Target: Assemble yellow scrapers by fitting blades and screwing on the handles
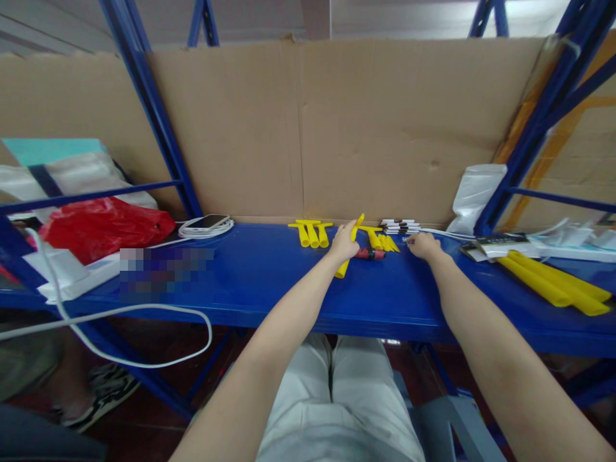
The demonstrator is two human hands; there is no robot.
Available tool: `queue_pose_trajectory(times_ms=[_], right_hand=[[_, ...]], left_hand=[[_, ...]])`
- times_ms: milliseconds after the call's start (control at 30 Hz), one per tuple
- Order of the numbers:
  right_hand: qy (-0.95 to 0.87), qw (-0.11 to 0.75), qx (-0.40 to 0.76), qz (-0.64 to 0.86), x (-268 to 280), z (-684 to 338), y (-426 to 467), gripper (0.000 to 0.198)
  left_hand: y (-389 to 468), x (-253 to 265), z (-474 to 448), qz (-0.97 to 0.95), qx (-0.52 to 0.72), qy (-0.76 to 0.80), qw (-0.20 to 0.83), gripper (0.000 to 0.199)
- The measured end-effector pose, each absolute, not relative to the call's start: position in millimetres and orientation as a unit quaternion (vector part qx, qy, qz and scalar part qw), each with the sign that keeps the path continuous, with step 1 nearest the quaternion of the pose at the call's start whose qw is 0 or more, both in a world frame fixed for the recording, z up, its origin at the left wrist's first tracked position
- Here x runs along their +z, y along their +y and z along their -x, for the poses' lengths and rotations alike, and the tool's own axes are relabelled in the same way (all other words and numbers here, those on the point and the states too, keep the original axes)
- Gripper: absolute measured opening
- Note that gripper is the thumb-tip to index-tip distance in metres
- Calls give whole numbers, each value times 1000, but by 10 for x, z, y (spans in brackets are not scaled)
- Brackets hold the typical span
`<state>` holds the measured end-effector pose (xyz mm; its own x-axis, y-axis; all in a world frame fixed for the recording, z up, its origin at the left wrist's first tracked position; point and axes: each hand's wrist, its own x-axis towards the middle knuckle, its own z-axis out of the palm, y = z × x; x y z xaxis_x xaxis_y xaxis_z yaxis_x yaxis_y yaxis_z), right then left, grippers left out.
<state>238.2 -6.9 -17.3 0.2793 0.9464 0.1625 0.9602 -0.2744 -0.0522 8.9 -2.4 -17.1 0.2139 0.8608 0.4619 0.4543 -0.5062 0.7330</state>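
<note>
My left hand (344,241) is closed around a yellow T-shaped plastic piece (342,269), with its wide tube end pointing toward me. The fingers of my right hand (423,245) are pinched together low over the shelf, beside a few tiny pale parts (405,240) too small to name. Whatever sits in that pinch is hidden. Between my hands lies a red and black cylindrical object (369,254), with several small yellow pointed pieces (387,242) behind it. Another yellow T-piece (373,239) rests there. Three similar yellow T-pieces (314,236) stand in a row left of my left hand.
Behind the blue shelf (269,276) rises a cardboard wall (231,128). White-and-black small boxes (400,226) are stacked at the back. Long yellow tubes (553,282) lie right. Leftward are a phone (210,222) on a coiled white cable, a red bag (106,228) and a power strip (91,279).
</note>
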Motion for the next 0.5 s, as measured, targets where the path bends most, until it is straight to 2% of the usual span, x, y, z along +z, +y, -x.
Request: queue_pose_trajectory(times_ms=[500], right_hand=[[-613,61,-36,787,-157,-2354,-36,29]], left_hand=[[0,-200,-93,-740,460,432,232,71]])
